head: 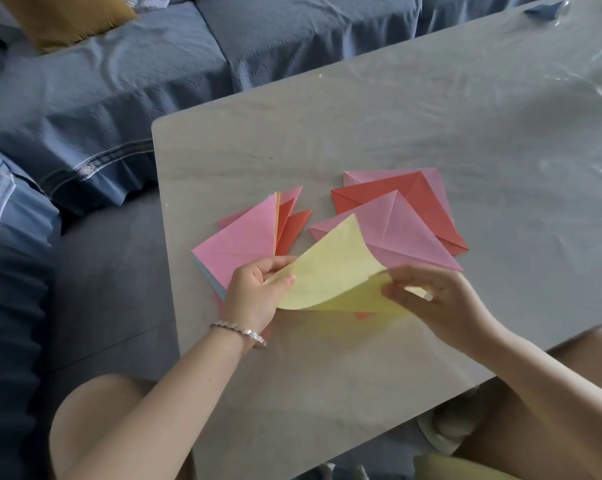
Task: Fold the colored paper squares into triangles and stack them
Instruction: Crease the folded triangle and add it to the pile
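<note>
Curling between both hands, the yellow paper square [330,271] is pinched by left hand [254,292] and right hand [438,299].

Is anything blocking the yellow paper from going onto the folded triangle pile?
Nothing visible. The left hand and right hand hold the yellow paper just in front of the triangle pile; nothing lies between.

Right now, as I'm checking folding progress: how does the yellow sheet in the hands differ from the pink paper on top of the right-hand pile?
The yellow sheet is pinched by the left hand and right hand, one half lifted; the pink paper lies flat on the table, untouched. The yellow sheet bends in a soft curve with no sharp crease; the pink paper shows pressed crease lines. Both are coloured paper.
</note>
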The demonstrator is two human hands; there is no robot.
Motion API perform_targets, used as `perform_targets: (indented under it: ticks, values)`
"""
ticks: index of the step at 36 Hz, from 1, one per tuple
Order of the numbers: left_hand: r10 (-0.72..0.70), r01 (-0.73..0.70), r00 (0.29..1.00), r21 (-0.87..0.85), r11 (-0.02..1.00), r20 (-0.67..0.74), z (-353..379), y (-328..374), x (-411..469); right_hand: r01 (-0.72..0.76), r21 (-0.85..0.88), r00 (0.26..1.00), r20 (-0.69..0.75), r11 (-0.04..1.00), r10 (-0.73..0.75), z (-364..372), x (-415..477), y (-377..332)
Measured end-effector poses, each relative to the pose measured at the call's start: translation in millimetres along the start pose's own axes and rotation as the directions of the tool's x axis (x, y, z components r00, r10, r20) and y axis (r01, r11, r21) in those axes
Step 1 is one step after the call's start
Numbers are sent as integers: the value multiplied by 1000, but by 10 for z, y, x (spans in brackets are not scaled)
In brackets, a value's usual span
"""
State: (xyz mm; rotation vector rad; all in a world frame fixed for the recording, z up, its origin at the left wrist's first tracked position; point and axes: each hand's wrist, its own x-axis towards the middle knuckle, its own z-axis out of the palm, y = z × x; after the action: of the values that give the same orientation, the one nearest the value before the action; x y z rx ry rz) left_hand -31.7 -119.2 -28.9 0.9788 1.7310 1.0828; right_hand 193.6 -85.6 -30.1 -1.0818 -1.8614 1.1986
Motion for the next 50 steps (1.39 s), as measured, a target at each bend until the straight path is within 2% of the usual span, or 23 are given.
perform_targets:
  ticks: [3,7,9,12,15,20,24,28,34,38,50]
  values:
    - [28,-27,998,-29,999,48,-22,39,-98,-46,14,994,-94,999,47,-18,102,11]
    - [-26,52,988,-169,984,150,-58,97,-218,-132,15,980,-150,991,133,-22,220,-9]
    - [-61,99,980,-197,975,191,-78,111,-265,-165,81,972,-158,983,176,-3,238,-41]
    - [-105,145,961,-142,979,254,-121,96,-298,-183,128,958,-197,975,206,34,240,-59]
    - [-113,131,950,-42,991,291,-140,86,-301,-205,173,945,-222,963,241,76,225,-95]
    - [27,-60,980,162,985,196,-98,108,-266,-244,194,931,-227,950,286,124,200,-178]
    - [155,-192,972,221,956,175,23,242,-303,-207,212,942,-221,955,253,161,175,-272]
    - [292,-305,952,234,923,86,155,376,-381,-158,238,946,-242,958,215,190,151,-333]
    - [377,-354,926,308,883,-17,284,408,-433,-146,271,929,-293,951,226,209,104,-394]
    - [403,-366,912,301,881,-73,292,389,-416,-175,270,920,-298,947,254,221,85,-436]
    - [450,-415,891,291,862,-61,245,385,-448,-183,321,918,-281,929,278,240,28,-531]
